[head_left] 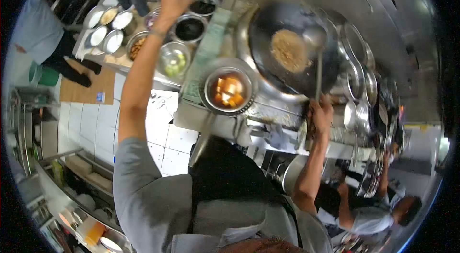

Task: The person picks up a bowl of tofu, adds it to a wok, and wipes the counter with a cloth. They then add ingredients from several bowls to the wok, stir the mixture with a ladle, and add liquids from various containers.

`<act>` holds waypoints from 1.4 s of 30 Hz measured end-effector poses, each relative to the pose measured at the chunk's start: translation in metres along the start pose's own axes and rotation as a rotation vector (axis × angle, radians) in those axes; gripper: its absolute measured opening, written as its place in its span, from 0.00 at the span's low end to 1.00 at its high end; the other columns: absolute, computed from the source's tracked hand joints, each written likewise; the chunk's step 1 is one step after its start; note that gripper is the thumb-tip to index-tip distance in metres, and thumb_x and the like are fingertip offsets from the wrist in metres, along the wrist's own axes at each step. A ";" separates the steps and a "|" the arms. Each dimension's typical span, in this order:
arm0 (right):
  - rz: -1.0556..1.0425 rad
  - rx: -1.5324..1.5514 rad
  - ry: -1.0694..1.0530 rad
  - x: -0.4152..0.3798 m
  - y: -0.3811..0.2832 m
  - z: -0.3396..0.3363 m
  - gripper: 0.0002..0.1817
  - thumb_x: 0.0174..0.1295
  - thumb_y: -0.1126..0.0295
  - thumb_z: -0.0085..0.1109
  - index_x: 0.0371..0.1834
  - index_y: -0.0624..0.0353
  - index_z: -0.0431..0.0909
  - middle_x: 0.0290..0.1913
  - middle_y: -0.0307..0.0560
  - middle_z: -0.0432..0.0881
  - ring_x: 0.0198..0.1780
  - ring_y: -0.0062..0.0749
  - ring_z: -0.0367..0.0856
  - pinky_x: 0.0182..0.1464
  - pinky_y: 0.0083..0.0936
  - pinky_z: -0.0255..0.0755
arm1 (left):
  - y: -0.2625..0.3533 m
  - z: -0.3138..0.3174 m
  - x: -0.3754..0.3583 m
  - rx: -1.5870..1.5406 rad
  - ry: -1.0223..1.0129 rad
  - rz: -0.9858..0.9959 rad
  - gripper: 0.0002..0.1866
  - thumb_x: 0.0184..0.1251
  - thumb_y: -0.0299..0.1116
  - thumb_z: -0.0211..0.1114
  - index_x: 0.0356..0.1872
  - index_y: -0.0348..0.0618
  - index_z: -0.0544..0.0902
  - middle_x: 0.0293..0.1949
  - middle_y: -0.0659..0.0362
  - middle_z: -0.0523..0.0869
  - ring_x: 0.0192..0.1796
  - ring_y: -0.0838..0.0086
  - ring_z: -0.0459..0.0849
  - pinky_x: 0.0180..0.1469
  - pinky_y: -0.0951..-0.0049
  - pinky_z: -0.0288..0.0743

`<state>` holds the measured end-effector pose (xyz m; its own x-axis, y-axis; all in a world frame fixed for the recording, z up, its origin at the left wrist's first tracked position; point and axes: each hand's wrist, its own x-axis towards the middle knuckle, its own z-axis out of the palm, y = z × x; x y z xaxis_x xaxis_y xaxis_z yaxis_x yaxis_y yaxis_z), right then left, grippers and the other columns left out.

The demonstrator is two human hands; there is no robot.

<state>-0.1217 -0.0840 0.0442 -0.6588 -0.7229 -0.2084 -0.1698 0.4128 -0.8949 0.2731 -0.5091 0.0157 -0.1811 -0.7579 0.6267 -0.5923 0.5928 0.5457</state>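
My right hand (321,113) grips the long handle of a metal ladle (318,73); its bowl rests in a black wok (268,28) beside a mound of brown fried rice (289,51). My left hand (171,0) is stretched far forward over a cluster of steel seasoning bowls (190,28). Its fingers are curled next to a blurred metal object, and whether they grip it is unclear. A steel bowl of green pieces (173,63) sits under my left forearm.
A pot of orange chunks in brown liquid (227,91) stands between my arms by the wok. Ladles and strainers (357,73) hang right of it. One person (36,28) stands far left on white floor tiles (91,123), another (373,212) works lower right.
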 end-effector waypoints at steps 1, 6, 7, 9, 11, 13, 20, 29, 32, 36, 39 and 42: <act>-0.011 -0.039 -0.042 0.001 -0.005 0.005 0.26 0.67 0.73 0.58 0.70 0.64 0.70 0.27 0.33 0.76 0.22 0.16 0.70 0.21 0.17 0.61 | 0.023 -0.018 -0.016 -0.027 0.059 0.024 0.32 0.56 0.39 0.75 0.60 0.33 0.77 0.56 0.39 0.80 0.56 0.50 0.80 0.59 0.60 0.73; 0.069 0.133 -0.211 -0.044 0.014 -0.032 0.20 0.67 0.73 0.58 0.62 0.63 0.77 0.24 0.34 0.75 0.17 0.16 0.69 0.17 0.17 0.61 | 0.108 -0.095 -0.128 -0.502 -0.187 -0.197 0.25 0.66 0.31 0.69 0.60 0.30 0.76 0.52 0.50 0.82 0.52 0.70 0.81 0.54 0.71 0.75; 0.052 0.135 -0.231 -0.056 0.017 -0.043 0.18 0.67 0.73 0.58 0.60 0.62 0.79 0.23 0.34 0.75 0.17 0.16 0.70 0.16 0.17 0.61 | 0.123 -0.109 -0.156 -0.565 -0.213 -0.254 0.22 0.67 0.30 0.68 0.59 0.31 0.77 0.49 0.54 0.83 0.50 0.73 0.81 0.52 0.73 0.76; 0.030 0.055 -0.181 -0.062 0.023 -0.054 0.22 0.65 0.75 0.60 0.63 0.65 0.76 0.24 0.35 0.76 0.18 0.16 0.70 0.18 0.16 0.61 | 0.132 -0.134 -0.212 -0.588 -0.342 -0.494 0.18 0.68 0.30 0.68 0.55 0.31 0.79 0.43 0.58 0.85 0.44 0.76 0.82 0.49 0.76 0.76; -0.039 -0.032 -0.137 -0.056 0.032 -0.058 0.27 0.65 0.75 0.61 0.68 0.68 0.71 0.26 0.35 0.79 0.20 0.15 0.71 0.20 0.16 0.62 | 0.132 -0.132 -0.264 -0.703 -0.253 -0.660 0.15 0.69 0.30 0.66 0.52 0.31 0.80 0.39 0.61 0.86 0.42 0.77 0.83 0.47 0.78 0.76; -0.151 -0.056 -0.075 -0.049 0.043 -0.055 0.27 0.66 0.76 0.60 0.69 0.72 0.69 0.30 0.37 0.80 0.23 0.16 0.73 0.22 0.17 0.64 | 0.131 -0.132 -0.308 -0.627 -0.218 -0.742 0.14 0.70 0.31 0.66 0.51 0.31 0.81 0.39 0.60 0.86 0.42 0.78 0.83 0.46 0.78 0.76; 0.005 -0.040 -0.124 -0.078 0.043 -0.063 0.28 0.66 0.75 0.59 0.70 0.67 0.69 0.28 0.37 0.79 0.19 0.18 0.72 0.20 0.19 0.64 | 0.124 -0.129 -0.425 -0.448 -0.190 -1.108 0.16 0.71 0.34 0.63 0.53 0.34 0.80 0.42 0.57 0.86 0.42 0.74 0.85 0.42 0.75 0.79; -0.249 -0.154 0.074 -0.007 0.051 -0.051 0.28 0.65 0.76 0.57 0.69 0.72 0.69 0.25 0.40 0.78 0.17 0.18 0.71 0.19 0.22 0.65 | 0.173 -0.137 -0.406 -0.491 -0.160 -1.028 0.17 0.72 0.36 0.62 0.55 0.34 0.79 0.44 0.56 0.86 0.44 0.74 0.84 0.45 0.74 0.78; -0.074 0.011 -0.172 -0.030 0.042 -0.072 0.28 0.66 0.75 0.58 0.70 0.72 0.67 0.26 0.44 0.80 0.16 0.21 0.72 0.18 0.22 0.65 | 0.202 -0.145 -0.380 -0.459 -0.071 -0.967 0.14 0.72 0.32 0.63 0.51 0.34 0.82 0.39 0.59 0.86 0.41 0.77 0.83 0.44 0.75 0.77; -0.192 -0.063 -0.166 0.000 0.050 -0.061 0.29 0.62 0.72 0.62 0.67 0.72 0.71 0.31 0.46 0.82 0.18 0.25 0.76 0.22 0.24 0.71 | 0.248 -0.113 -0.345 -0.458 -0.222 -0.667 0.10 0.71 0.29 0.63 0.46 0.33 0.85 0.40 0.57 0.87 0.42 0.75 0.83 0.44 0.75 0.77; -0.390 -0.245 -0.012 0.057 0.067 -0.032 0.29 0.60 0.71 0.63 0.65 0.72 0.72 0.33 0.50 0.84 0.24 0.30 0.81 0.30 0.26 0.75 | 0.321 -0.055 -0.304 -0.471 -0.409 -0.133 0.09 0.71 0.28 0.63 0.46 0.37 0.86 0.45 0.50 0.87 0.51 0.61 0.84 0.57 0.64 0.75; -0.255 -0.168 -0.215 0.041 0.024 -0.030 0.29 0.62 0.72 0.61 0.68 0.68 0.72 0.26 0.43 0.79 0.21 0.25 0.76 0.25 0.24 0.70 | 0.356 0.019 -0.281 -0.274 -0.345 0.220 0.11 0.70 0.28 0.60 0.50 0.39 0.85 0.63 0.49 0.78 0.68 0.55 0.71 0.66 0.51 0.65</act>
<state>-0.1750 -0.0874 0.0261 -0.4136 -0.9069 -0.0810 -0.4389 0.2765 -0.8549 0.0988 -0.0902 0.0232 -0.5553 -0.6256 0.5480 -0.2912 0.7635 0.5765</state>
